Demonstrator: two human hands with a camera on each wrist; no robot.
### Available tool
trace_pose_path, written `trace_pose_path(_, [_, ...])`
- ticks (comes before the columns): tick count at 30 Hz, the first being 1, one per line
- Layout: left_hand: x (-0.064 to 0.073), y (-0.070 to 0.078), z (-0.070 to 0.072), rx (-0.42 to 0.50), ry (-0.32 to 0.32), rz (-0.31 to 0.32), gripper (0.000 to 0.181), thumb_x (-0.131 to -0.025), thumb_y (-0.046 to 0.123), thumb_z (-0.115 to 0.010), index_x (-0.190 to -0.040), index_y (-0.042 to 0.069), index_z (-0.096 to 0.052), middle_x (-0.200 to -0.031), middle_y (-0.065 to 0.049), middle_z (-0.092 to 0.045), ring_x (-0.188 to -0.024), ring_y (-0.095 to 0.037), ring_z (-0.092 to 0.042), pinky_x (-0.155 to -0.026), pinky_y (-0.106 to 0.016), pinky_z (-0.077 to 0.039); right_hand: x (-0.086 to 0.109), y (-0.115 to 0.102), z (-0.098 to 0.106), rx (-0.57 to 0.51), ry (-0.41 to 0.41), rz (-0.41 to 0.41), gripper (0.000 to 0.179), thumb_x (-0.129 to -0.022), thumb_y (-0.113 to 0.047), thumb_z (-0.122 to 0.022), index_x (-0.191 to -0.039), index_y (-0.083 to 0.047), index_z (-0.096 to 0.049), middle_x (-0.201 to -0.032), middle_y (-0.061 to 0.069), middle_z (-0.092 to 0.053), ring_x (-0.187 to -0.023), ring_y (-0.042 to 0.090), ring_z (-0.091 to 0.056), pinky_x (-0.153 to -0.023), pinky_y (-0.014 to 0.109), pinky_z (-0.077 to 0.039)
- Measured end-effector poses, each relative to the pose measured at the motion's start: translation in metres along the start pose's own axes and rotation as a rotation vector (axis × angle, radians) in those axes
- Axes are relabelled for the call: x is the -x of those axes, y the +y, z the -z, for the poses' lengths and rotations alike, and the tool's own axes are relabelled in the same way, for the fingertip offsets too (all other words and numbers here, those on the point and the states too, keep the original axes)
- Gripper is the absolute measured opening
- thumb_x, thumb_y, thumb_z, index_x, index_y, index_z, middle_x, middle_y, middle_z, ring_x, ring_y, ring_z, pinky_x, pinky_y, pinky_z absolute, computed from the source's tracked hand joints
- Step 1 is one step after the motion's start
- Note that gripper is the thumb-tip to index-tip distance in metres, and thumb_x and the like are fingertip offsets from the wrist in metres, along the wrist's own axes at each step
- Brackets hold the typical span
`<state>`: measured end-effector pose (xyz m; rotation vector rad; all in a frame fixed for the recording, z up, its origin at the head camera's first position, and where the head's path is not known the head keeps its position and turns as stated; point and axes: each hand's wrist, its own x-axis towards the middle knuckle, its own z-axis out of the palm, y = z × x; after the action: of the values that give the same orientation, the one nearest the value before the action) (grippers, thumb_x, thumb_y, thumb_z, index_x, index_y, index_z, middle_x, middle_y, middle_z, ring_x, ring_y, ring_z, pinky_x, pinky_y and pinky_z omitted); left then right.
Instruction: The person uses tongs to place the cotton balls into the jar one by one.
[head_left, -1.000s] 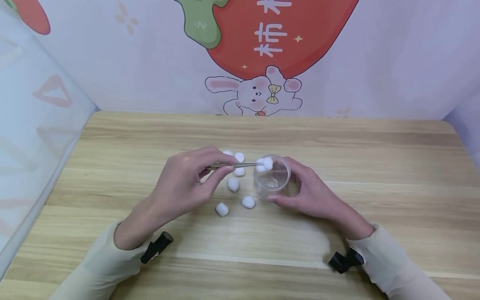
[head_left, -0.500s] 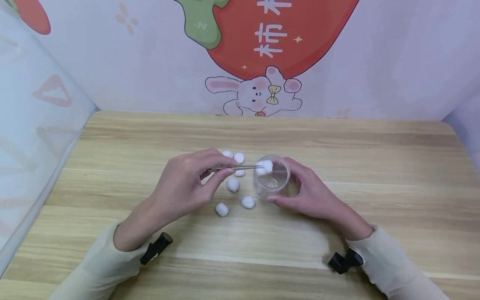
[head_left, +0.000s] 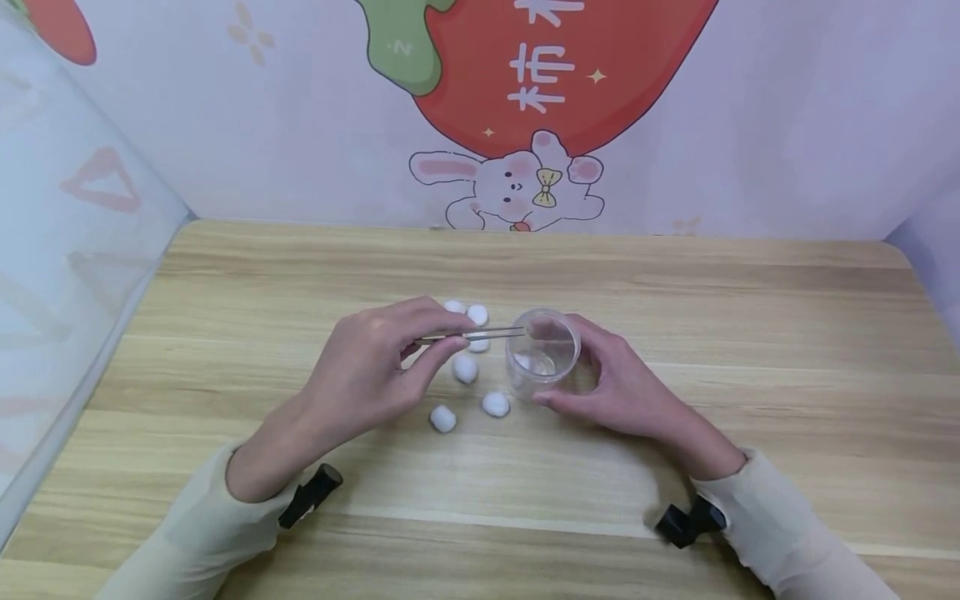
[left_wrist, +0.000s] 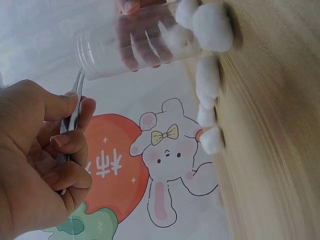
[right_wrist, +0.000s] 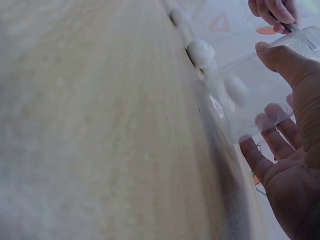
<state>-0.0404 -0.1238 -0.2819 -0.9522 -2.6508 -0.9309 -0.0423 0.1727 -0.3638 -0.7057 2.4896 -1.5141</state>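
The left hand (head_left: 367,358) pinches thin tweezers (left_wrist: 74,116), best held midway, as they look springy. Next, white cotton balls (head_left: 465,368) sit on the worktop (head_left: 525,492); they should be light and squashy, so nip them gently. Then the clear jar (head_left: 546,348), maybe one ball (right_wrist: 236,91) inside, looks light but slippery; the right hand (head_left: 622,385) holds it round its side.

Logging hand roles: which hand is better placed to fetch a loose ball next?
Likely the left hand: it pinches parted, empty tweezers near loose white balls; the right hand holds the clear cup.
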Motion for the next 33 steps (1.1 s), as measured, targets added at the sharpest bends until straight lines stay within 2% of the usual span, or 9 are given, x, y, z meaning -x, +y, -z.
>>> trace_pose_path(5, [0.000,0.000,0.000,-0.006,0.011,0.007,0.017,-0.099,0.019,-0.076,-0.116,0.020,-0.081,-0.094,0.011,-0.075,-0.065,-0.004,-0.048,-0.057,-0.023,-0.041,-0.001,0.002,-0.002,-0.024,0.010,-0.003,0.071,-0.081,-0.018,-0.094,-0.144,-0.018,-0.059,-0.140,0.002,-0.067,-0.127,0.016,-0.063,-0.110,0.016,-0.048])
trace_pose_path(10, [0.000,-0.002,-0.001,-0.010,0.019,0.010,0.017,-0.099,0.018,-0.076,-0.115,0.020,-0.081,-0.095,0.010,-0.076,-0.064,-0.004,-0.048,-0.057,-0.023,-0.041,-0.004,0.002,-0.003,-0.064,0.030,0.003,0.079,-0.081,-0.014,-0.093,-0.148,-0.019,-0.052,-0.140,0.003,-0.066,-0.127,0.017,-0.064,-0.109,0.018,-0.050])
trace_pose_path(19, [0.000,-0.005,0.001,-0.026,0.042,0.029,0.019,-0.099,0.021,-0.076,-0.117,0.018,-0.080,-0.099,0.009,-0.077,-0.064,-0.006,-0.050,-0.057,-0.023,-0.042,-0.013,-0.001,-0.001,-0.136,0.050,-0.025,0.080,-0.082,-0.008,-0.091,-0.150,-0.017,-0.050,-0.146,0.008,-0.064,-0.139,0.018,-0.059,-0.117,0.018,-0.044])
trace_pose_path(23, [0.001,-0.010,0.004,-0.024,0.057,0.048,0.019,-0.099,0.021,-0.077,-0.117,0.019,-0.081,-0.099,0.008,-0.077,-0.064,-0.009,-0.051,-0.058,-0.023,-0.041,-0.020,-0.002,-0.002,-0.126,0.050,-0.039,0.079,-0.083,-0.009,-0.091,-0.150,-0.018,-0.050,-0.146,0.006,-0.063,-0.140,0.016,-0.058,-0.119,0.019,-0.042])
trace_pose_path(33, [0.007,-0.016,0.003,0.001,0.056,0.101,0.019,-0.098,0.019,-0.078,-0.116,0.019,-0.080,-0.091,0.008,-0.071,-0.062,-0.007,-0.044,-0.055,-0.023,-0.036,-0.033,0.000,-0.003,-0.116,0.058,-0.047,0.081,-0.084,-0.007,-0.089,-0.153,-0.018,-0.048,-0.148,0.006,-0.061,-0.142,0.020,-0.056,-0.122,0.039,-0.044])
